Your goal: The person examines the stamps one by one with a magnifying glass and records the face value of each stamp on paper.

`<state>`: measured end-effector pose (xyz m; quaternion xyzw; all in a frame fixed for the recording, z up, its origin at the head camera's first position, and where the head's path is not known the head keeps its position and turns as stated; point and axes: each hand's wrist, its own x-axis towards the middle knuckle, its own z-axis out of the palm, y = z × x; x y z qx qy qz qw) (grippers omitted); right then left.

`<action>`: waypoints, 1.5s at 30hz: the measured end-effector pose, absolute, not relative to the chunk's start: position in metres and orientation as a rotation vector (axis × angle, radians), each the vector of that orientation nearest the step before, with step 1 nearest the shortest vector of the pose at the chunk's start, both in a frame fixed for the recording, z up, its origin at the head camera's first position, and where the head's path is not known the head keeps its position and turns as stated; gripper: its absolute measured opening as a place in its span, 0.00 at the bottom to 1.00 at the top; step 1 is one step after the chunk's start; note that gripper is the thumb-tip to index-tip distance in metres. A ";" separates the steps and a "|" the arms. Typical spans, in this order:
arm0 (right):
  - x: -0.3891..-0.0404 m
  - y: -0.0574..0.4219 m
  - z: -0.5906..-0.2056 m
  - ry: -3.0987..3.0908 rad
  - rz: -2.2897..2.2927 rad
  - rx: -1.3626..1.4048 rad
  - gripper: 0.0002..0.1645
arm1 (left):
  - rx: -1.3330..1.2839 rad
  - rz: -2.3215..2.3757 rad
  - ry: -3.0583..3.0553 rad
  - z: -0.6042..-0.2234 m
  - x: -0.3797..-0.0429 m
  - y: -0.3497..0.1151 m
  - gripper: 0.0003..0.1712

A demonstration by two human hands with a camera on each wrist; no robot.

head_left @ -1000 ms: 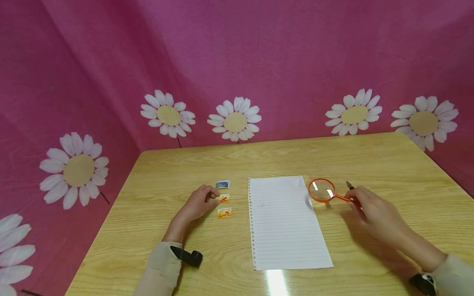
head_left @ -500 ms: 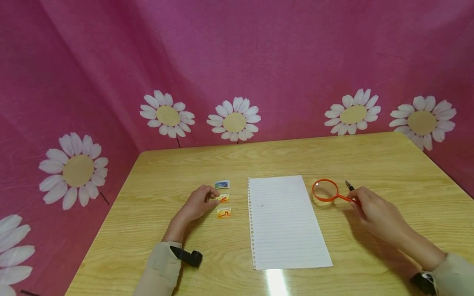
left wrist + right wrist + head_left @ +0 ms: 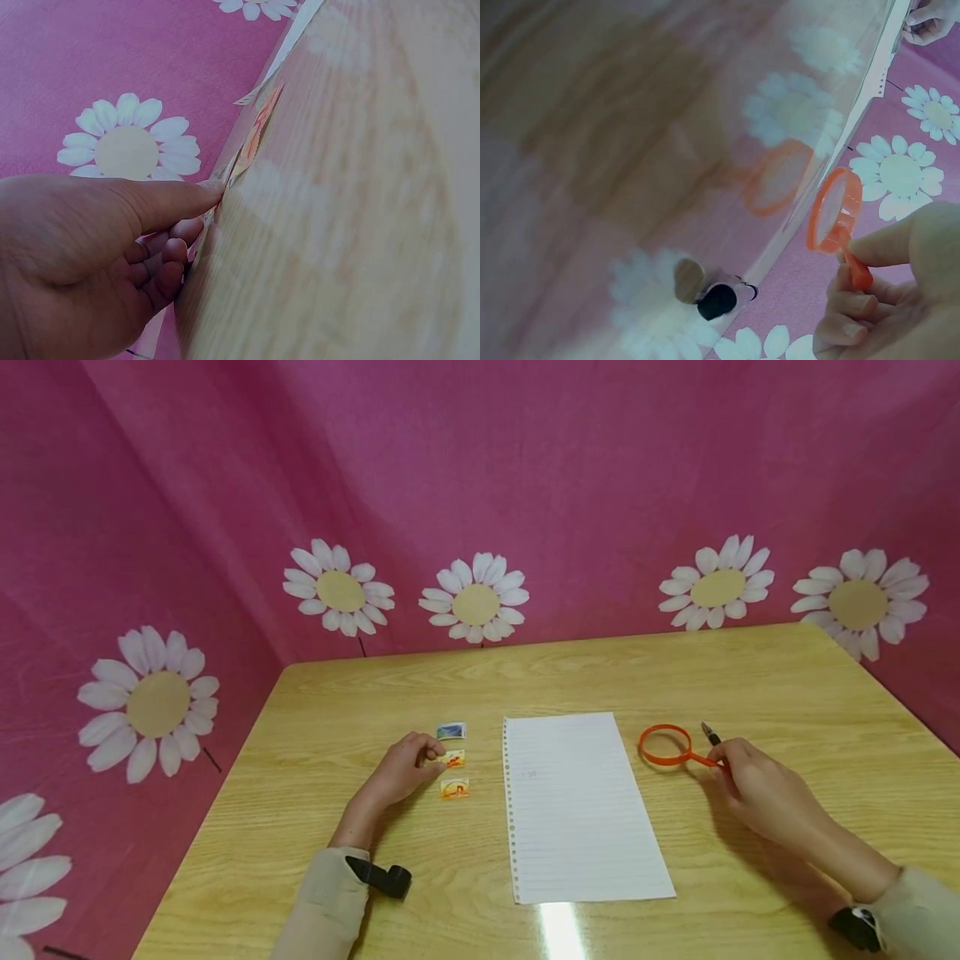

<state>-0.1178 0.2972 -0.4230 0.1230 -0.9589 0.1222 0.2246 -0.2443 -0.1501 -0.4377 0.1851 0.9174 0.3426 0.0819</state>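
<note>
My left hand rests at the left edge of the middle stamp, its thumb and forefinger pinching that edge; the stamp's left part is hidden. In the left wrist view the thumb lies against this orange-and-yellow stamp. A blue stamp lies beyond it and another yellow-orange stamp lies nearer. My right hand grips the handle of an orange magnifying glass, thumb on top in the right wrist view. Its ring is held to the right of the lined paper.
A black pen lies just beyond the right hand, partly hidden by it. The paper, with a little faint writing at its left, occupies the middle of the wooden table. A pink flowered cloth hangs behind.
The magnifying glass has shifted right, away from the paper's edge, and its ring has tilted flatter. The left hand and the stamps have stayed in place.
</note>
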 end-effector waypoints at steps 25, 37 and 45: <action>-0.112 0.287 -0.417 -2.935 0.510 0.169 0.14 | 0.534 1.031 2.719 -0.438 -0.247 -0.150 0.08; -0.112 0.278 -0.423 -3.026 0.379 0.238 0.19 | 0.545 1.031 2.714 -0.438 -0.246 -0.152 0.08; -0.112 0.276 -0.429 -3.060 0.337 0.273 0.20 | 0.535 1.024 2.714 -0.438 -0.248 -0.151 0.08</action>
